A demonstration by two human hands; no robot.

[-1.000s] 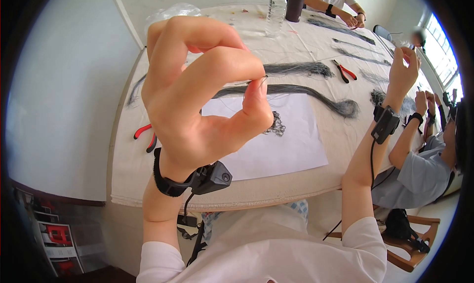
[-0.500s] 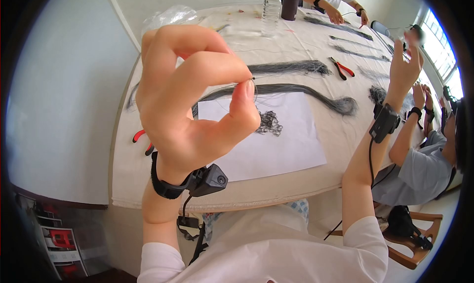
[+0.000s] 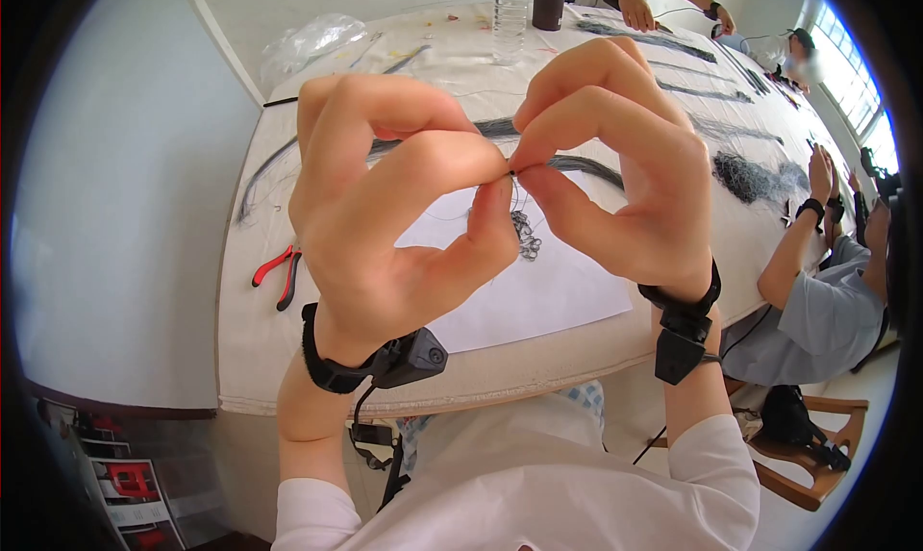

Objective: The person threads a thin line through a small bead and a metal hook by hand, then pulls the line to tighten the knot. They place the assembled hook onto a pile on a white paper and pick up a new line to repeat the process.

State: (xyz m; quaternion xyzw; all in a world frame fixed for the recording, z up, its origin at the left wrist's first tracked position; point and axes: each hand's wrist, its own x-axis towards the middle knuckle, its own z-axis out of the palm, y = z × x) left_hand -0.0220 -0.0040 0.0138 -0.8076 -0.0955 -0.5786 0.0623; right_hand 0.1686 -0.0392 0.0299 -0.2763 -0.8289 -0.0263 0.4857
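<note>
My left hand (image 3: 380, 210) and my right hand (image 3: 630, 176) meet fingertip to fingertip above the table, each with thumb and forefinger pinched. Between them is a tiny dark spot on a thin dark strand (image 3: 520, 197), part of which curves down below the fingertips. Whether the strand is thread or wire I cannot make out. Beneath the hands, a small heap of dark loops (image 3: 526, 241) lies on a white sheet of paper (image 3: 567, 291). Behind the hands runs a long bundle of grey-black strands (image 3: 598, 169), partly covered by them.
Red-and-black pliers (image 3: 286, 274) lie left of the paper. A plastic bottle (image 3: 510, 17), a dark flask (image 3: 548, 3) and a clear plastic bag (image 3: 312, 41) stand or lie at the back. More strand bundles (image 3: 654, 43) lie farther off. Other people's hands (image 3: 637, 11) are at the far and right sides.
My right hand has come in from the far right and joined the left hand at the strand. My left hand has shifted slightly right and down. A second pair of pliers is now hidden.
</note>
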